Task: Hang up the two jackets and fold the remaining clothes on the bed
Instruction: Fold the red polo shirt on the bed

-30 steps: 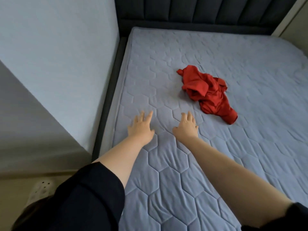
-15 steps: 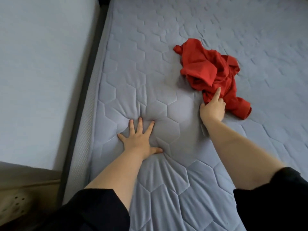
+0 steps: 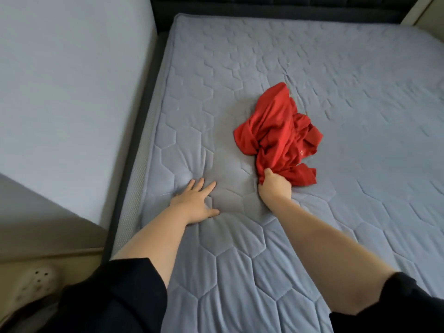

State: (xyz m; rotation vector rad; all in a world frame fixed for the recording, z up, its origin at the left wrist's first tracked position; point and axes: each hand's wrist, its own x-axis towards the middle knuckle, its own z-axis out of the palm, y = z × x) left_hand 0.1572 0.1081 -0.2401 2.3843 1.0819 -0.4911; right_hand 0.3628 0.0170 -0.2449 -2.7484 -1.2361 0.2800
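Your right hand (image 3: 275, 186) grips the near end of the crumpled red shirt (image 3: 276, 133), which lies mid-mattress (image 3: 360, 92), well off every edge. Your left hand (image 3: 192, 203) presses flat on the quilting, fingers spread, near the left edge. Dark headboard (image 3: 276, 3) along the far edge; pale wall (image 3: 72, 92) close left. Open mattress to the right.

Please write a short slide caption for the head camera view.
Right hand grips a crumpled red shirt on the quilted mattress; left hand presses flat beside it.
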